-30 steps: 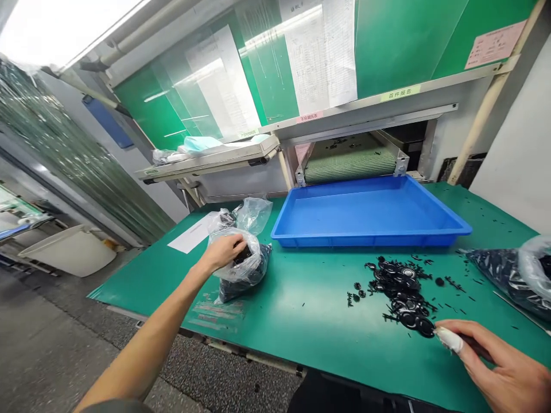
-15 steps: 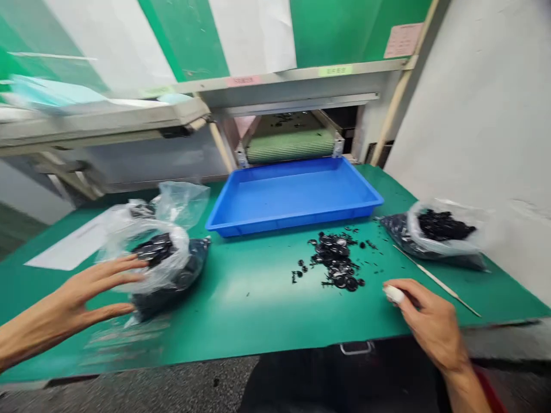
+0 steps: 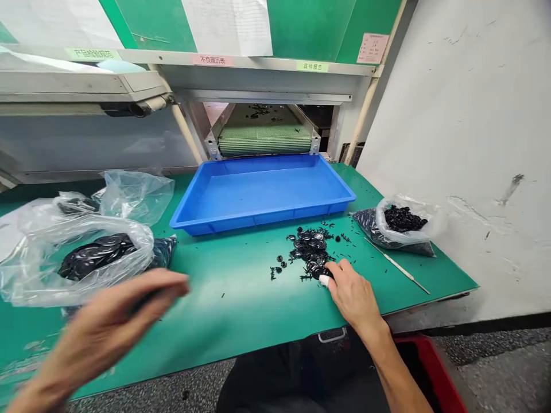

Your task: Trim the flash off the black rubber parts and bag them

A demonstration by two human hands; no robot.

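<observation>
My left hand is smeared by motion just in front of a clear plastic bag at the left. Its fingers and thumb point right, close together at the tips; whether anything is between them does not show. Glossy black round parts fill that bag's mouth. My right hand, with a white wrap on one fingertip, reaches the near edge of a pile of small black plastic parts. Its fingers are closed on a black plastic part there, mostly hidden by the fingertips.
A blue tray stands behind the pile, below the end of a green conveyor belt carrying black pieces. At right sit another bag of black bits and a thin pointed tool. A red bin stands below the table edge.
My left hand has come away from the bag's mouth, and its spread fingers have drawn together. My right hand has moved left onto the pile's edge. The view has turned right.
</observation>
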